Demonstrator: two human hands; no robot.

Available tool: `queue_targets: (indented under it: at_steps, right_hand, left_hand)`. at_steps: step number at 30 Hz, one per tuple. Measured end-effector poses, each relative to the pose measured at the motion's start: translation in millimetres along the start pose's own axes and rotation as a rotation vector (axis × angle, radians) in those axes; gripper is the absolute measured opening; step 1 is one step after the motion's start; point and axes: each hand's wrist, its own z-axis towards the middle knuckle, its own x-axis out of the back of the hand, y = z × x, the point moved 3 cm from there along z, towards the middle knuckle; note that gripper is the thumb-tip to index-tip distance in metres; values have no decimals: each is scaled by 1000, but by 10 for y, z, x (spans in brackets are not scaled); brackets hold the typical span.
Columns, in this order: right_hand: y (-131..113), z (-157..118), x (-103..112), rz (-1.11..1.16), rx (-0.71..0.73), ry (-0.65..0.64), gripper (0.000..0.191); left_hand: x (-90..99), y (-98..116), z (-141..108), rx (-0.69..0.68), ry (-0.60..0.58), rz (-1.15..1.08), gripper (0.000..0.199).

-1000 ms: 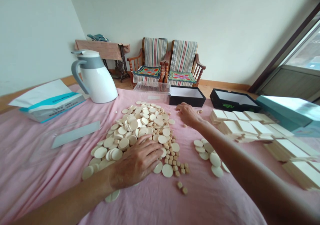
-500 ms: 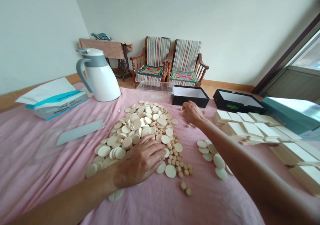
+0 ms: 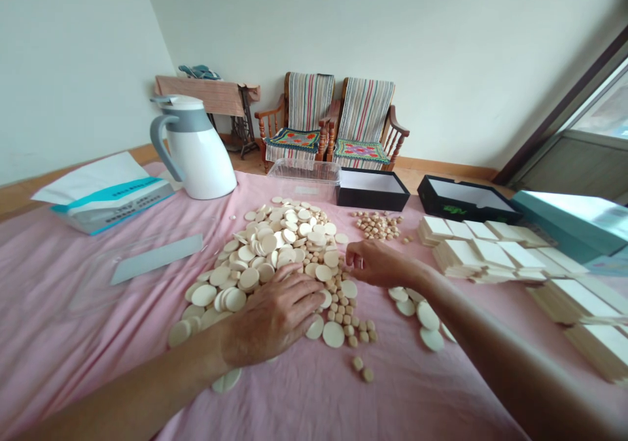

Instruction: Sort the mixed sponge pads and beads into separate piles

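Observation:
A heap of round wooden discs (image 3: 267,243) lies in front of me, with small wooden cubes (image 3: 338,310) mixed in and spilling along its right side. My left hand (image 3: 277,313) lies flat on the near edge of the heap, fingers stretched out over discs and holding nothing. At the heap's right edge, my right hand (image 3: 373,263) hovers by the cubes, its fingers loosely bent and apart, with nothing visible in them. Beyond it sits a separate pile of cubes (image 3: 380,225). Another group of discs (image 3: 428,317) lies under and beside my right forearm.
Stacks of wooden rectangles (image 3: 505,254) stand at right, before a teal box (image 3: 574,215). Two black trays (image 3: 373,197) and a clear plastic container (image 3: 304,173) line the far edge. A white jug (image 3: 206,159), tissue pack (image 3: 112,199) and clear lid (image 3: 157,258) are at left.
My right hand has come back toward me and left, from the far cube pile to the heap's edge, uncovering that pile. My left hand has stayed put.

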Motion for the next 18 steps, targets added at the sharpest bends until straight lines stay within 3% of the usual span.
queue_targets:
  at_steps: [7,14,18]
  right_hand:
    - [49,6,-113,-6,-12,68,13]
    - [685,112,338,-218,-305,381,10]
    - [747,142,409,-232,-385,461,16]
  left_hand:
    - [0,10,9,-4,-11,11,24]
    - [-6,3,-1,-3,-11,12,24]
    - [-5,-7,-4,-8,-4,5,23]
